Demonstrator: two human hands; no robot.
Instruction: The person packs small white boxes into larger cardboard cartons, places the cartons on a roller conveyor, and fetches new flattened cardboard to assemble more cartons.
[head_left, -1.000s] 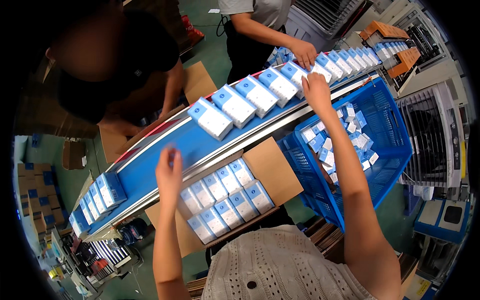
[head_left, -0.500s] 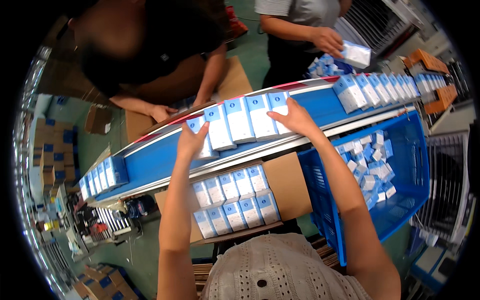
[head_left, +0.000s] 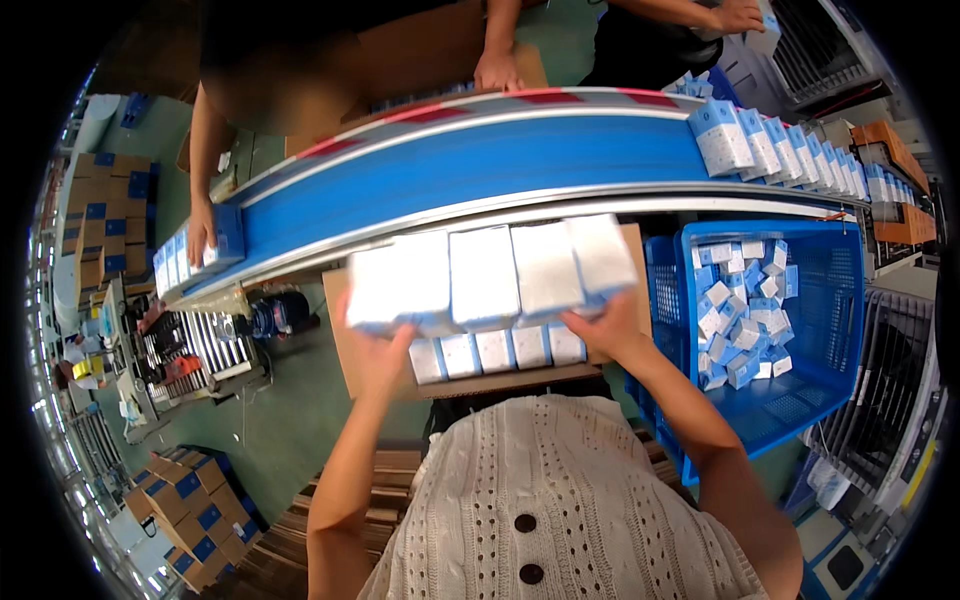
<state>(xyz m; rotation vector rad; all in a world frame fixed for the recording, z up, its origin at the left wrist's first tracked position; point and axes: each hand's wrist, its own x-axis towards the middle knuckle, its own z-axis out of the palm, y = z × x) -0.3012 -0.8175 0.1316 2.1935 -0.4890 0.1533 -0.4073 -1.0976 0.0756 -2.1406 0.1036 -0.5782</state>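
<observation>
Between my two hands I hold up a row of several white-and-blue boxes [head_left: 483, 278], squeezed together from both ends and tilted so their white faces show. My left hand [head_left: 378, 352] grips the row's left end, with the thumb below it. At the other end my right hand [head_left: 612, 325] presses on the last box. The row hangs over an open cardboard carton [head_left: 490, 387], where more white-and-blue boxes [head_left: 495, 350] stand upright. The held row hides the carton's far part.
Beyond the carton runs a blue conveyor belt [head_left: 470, 155], with a row of boxes [head_left: 780, 145] at its right. A blue crate [head_left: 800, 395] of small boxes stands right. A co-worker's hand [head_left: 202, 232] touches boxes at the belt's left end; another person's hand [head_left: 738, 15] holds a box.
My hands have lifted the row of boxes off the belt and brought it nearer, over the carton, tipping it. The co-worker's hand has reached the boxes at the left.
</observation>
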